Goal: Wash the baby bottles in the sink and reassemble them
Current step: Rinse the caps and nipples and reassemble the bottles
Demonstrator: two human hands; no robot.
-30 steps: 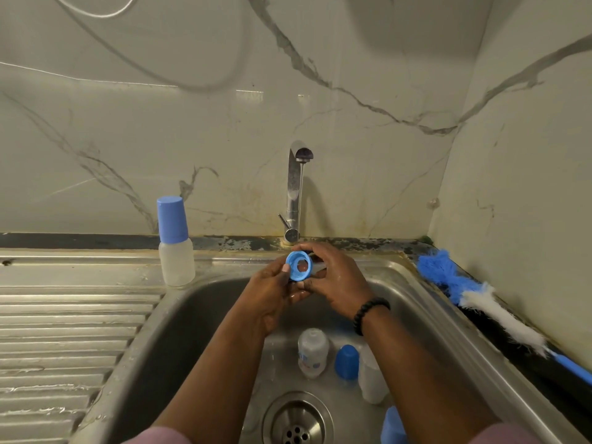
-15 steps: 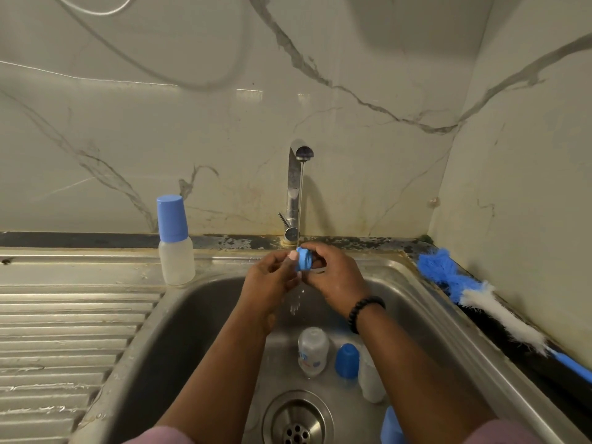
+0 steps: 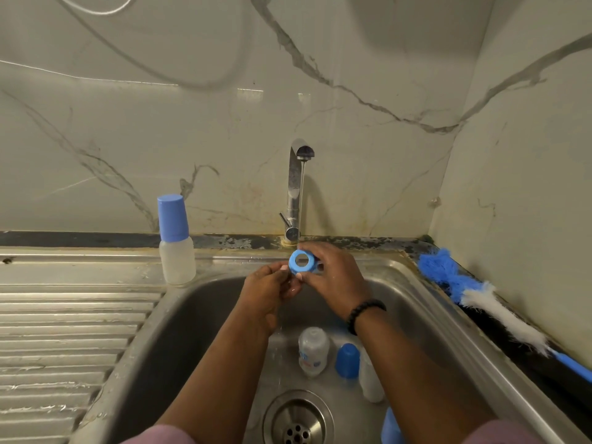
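Sink: stainless steel basin, drain near centre; ribbed steel counter to its left.
Tap: chrome spout at far rim, thin stream running.
Brush: blue-and-white bottle brush on right ledge.
Finished bottle: translucent plastic bottle with blue cap, upright, far left of basin.
Unwashed parts: clear bottle and blue cap on basin floor, near the drain.
Collar: blue plastic screw ring, under the stream; opening faces the camera, axis roughly near-far.
Right hand: grips ring from right, fingers curled round the rim; nearer hand.
Left hand: fingertips pinch ring's lower left edge.
Judgement: rinsing step; ring next needs turning.
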